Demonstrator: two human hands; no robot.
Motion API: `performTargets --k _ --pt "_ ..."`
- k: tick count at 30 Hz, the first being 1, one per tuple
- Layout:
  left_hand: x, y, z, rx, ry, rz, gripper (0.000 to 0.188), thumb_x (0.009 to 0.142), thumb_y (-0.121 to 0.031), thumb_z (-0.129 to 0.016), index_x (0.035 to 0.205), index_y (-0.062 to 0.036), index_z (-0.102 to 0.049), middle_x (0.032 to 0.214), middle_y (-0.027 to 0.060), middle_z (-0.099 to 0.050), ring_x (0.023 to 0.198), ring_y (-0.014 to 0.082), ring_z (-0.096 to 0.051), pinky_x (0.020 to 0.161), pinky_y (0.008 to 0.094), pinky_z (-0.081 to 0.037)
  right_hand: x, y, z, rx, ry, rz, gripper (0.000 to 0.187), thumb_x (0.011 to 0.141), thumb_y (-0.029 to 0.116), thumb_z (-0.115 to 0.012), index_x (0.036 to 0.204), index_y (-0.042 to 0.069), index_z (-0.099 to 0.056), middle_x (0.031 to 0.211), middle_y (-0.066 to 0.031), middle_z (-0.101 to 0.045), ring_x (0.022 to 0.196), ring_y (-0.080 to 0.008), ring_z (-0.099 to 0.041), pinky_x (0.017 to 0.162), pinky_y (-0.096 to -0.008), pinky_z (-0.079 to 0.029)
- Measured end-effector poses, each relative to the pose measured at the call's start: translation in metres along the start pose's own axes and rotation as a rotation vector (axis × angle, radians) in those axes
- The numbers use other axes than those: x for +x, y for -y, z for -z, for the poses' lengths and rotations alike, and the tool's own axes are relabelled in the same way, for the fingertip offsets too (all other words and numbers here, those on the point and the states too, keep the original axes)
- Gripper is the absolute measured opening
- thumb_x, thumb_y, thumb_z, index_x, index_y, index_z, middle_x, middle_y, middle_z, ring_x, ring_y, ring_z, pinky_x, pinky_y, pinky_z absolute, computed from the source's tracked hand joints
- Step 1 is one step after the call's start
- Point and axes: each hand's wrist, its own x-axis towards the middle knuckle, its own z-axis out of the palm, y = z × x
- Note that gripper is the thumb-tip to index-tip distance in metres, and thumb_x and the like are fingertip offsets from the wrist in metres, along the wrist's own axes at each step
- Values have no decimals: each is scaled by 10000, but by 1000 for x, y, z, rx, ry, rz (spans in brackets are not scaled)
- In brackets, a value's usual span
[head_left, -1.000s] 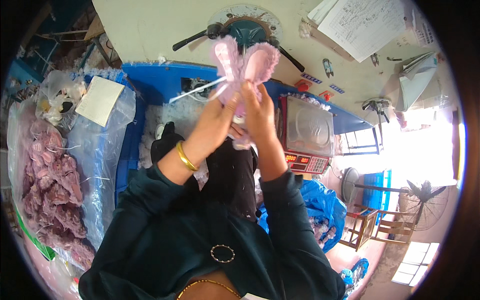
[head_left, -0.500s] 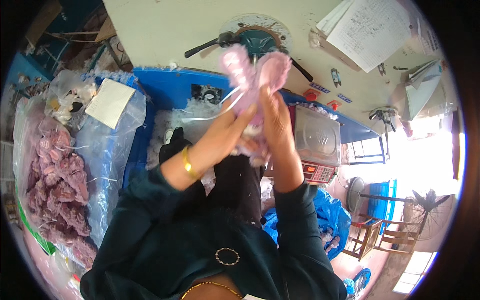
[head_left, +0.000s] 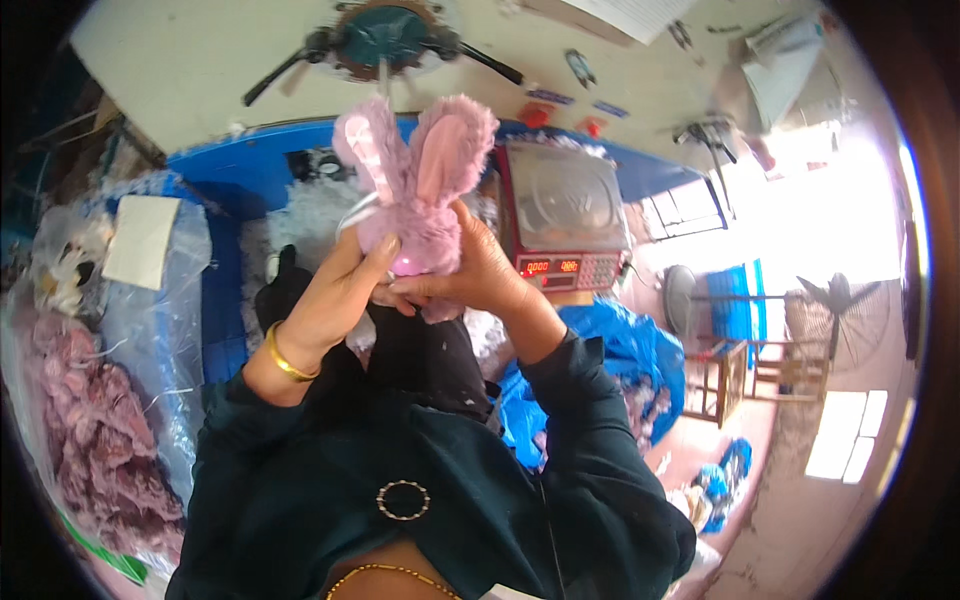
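A pink plush rabbit head [head_left: 420, 190] with two long fuzzy ears is held up in front of me, ears pointing away. My left hand [head_left: 335, 295], with a gold bangle on the wrist, grips its lower left side. My right hand [head_left: 475, 275] clasps its lower right side, fingers curled under it. A thin pale strand sticks out to the left of the toy near my left hand. Both dark green sleeves come up from the lower edge.
A red digital scale [head_left: 565, 215] with a steel pan stands just right of the toy. A blue bin [head_left: 235, 180] holds white stuffing. Clear bags [head_left: 90, 440] of pink plush pieces lie at the left. A fan [head_left: 385, 35] is above, blue bags [head_left: 620, 350] at the right.
The view has shifted so that the toy and both hands sit lower and nearer. My hands have closed further round the base of the rabbit head.
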Motion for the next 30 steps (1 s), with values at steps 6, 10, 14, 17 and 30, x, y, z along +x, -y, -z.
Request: performTargets --k 6,10,14,17,30 --pt "-6 20 14 15 82 206 399 1007 -327 -412 1257 -20 -461 1192 167 -571 901 244 -649 757 342 -540 -27 -156 144 -180 -57 -654 615 674 315 -800 1161 4 -588 1056 -137 -660 941 -195 -626 825 -343 -496" --pt "-14 27 21 36 6 248 306 1003 -290 -435 1126 -32 -546 1084 118 -630 866 183 -642 742 287 -522 -55 -201 205 -113 -116 -949 700 727 437 -757 1239 4 -555 1151 -176 -632 1035 -218 -603 894 -340 -451" --pt "-37 44 54 38 -132 309 276 995 -268 -459 1115 -39 -556 1080 116 -633 873 170 -637 751 281 -512 -49 -201 216 -616 -96 -861 908 697 597 -718 1313 -26 -478 1224 -211 -593 1123 -300 -579 953 -371 -437" --pt "-67 57 97 268 -401 182 282 963 -246 -528 1153 -43 -574 1127 116 -617 976 202 -615 813 295 -498 -86 -213 262 -648 -364 -926 908 681 591 -744 1301 -25 -499 1252 -217 -565 1150 -298 -553 959 -368 -431" --pt "-460 112 443 2166 -680 1052 468 914 -389 -526 1271 -88 -543 1081 170 -635 1043 299 -594 842 377 -483 -52 -220 221 -385 -77 -1041 815 616 563 -774 1139 -34 -590 1060 -174 -629 967 -288 -611 811 -392 -503"
